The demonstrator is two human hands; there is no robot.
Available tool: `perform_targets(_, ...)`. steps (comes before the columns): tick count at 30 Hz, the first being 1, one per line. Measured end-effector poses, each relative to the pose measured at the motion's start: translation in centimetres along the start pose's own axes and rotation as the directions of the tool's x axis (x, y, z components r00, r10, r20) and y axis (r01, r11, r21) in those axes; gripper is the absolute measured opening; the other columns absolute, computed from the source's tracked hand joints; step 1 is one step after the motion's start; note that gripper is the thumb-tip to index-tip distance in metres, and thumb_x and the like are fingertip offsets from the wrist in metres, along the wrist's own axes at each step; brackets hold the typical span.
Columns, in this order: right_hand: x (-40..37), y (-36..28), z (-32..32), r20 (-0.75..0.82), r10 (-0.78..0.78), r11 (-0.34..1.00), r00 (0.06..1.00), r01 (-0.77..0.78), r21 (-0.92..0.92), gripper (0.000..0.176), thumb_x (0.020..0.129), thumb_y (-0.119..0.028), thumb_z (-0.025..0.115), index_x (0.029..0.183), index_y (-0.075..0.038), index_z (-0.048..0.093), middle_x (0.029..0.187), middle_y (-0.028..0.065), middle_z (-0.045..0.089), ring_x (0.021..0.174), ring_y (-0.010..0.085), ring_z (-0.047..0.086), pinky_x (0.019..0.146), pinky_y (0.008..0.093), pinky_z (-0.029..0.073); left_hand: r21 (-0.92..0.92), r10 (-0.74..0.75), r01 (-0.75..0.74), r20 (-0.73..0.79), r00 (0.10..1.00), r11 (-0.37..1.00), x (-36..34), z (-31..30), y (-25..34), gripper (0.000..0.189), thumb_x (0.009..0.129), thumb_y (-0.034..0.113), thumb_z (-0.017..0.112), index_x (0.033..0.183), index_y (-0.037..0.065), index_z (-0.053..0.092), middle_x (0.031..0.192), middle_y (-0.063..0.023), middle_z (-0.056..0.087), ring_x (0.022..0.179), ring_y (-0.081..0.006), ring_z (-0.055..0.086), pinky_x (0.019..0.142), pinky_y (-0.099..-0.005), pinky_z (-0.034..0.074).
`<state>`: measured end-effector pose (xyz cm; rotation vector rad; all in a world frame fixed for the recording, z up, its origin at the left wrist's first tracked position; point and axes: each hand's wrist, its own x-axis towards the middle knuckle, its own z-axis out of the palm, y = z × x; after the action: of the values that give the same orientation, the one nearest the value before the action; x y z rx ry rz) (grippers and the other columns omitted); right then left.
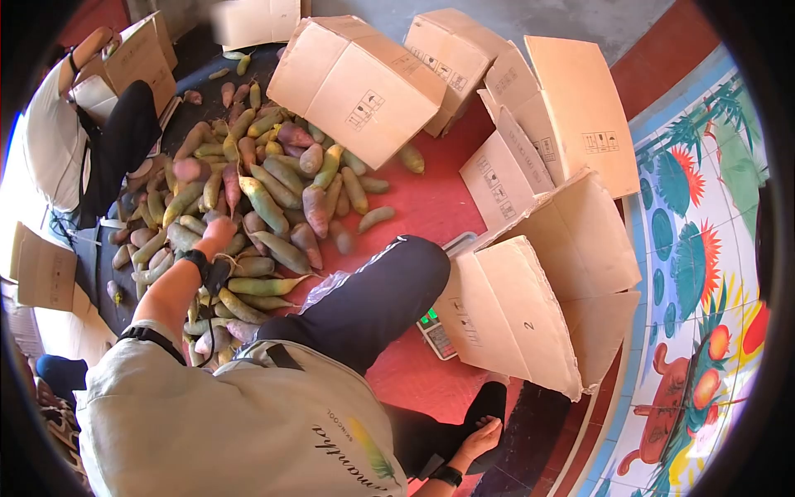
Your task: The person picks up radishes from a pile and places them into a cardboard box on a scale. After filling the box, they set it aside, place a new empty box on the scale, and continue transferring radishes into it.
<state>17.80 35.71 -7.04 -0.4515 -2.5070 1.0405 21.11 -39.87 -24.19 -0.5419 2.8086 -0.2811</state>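
Note:
Green and purplish-red radishes lie in a big heap on the dark and red floor. My left hand reaches into the heap and touches radishes near its middle; its fingers are too blurred and hidden to show a grip. Down at the right, my right hand rests beside my dark-socked foot, fingers loosely bent and apart, with nothing visible in it. An open cardboard box stands to the right of my bent knee, over a scale with a green display, which it partly hides.
More cardboard boxes stand beyond the heap and at the upper right. Another person sits at the upper left beside a box. A further box is at the far left. Painted tiles line the right side.

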Motion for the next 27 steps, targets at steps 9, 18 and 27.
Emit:
perform_targets(9,0.0,-0.9,0.1,-0.002,-0.005,0.999,1.000,0.005,-0.045,0.042,0.094,-0.031,0.037,0.075,0.003,0.054,0.064,0.0090,0.055,0.052,0.0151,0.052,0.049,0.0270,0.043,-0.365,-0.407,0.512,0.328,0.853,0.778,-9.7,-4.6,5.4,0.030,0.079,0.021,0.054,0.102,0.002,0.059,0.111,-0.0183,0.056,0.103,-0.0313,0.055,0.086,-0.0372,0.046)
perform_targets(18,-0.2,0.1,0.5,0.008,-0.004,0.991,1.000,0.005,-0.134,0.030,0.091,-0.019,0.042,0.078,0.003,0.058,0.068,0.0115,0.059,0.059,0.0173,0.058,0.055,0.0285,0.048,-0.385,-0.345,0.478,0.366,0.864,0.789,-10.7,-8.1,7.4,0.037,0.075,0.023,0.063,0.107,0.008,0.056,0.114,-0.0163,0.054,0.106,-0.0304,0.052,0.088,-0.0388,0.045)
perform_targets(27,-0.4,-0.9,0.3,-0.050,-0.104,0.958,0.993,0.086,-0.274,0.026,0.088,-0.020,0.046,0.074,-0.002,0.058,0.068,0.0132,0.059,0.063,0.0312,0.058,0.059,0.0384,0.046,-0.304,-0.124,0.216,0.294,0.948,0.928,-8.0,4.0,2.7,0.071,0.061,0.021,0.074,0.116,-0.008,0.041,0.104,-0.0220,0.058,0.099,-0.0321,0.056,0.083,-0.0359,0.047)
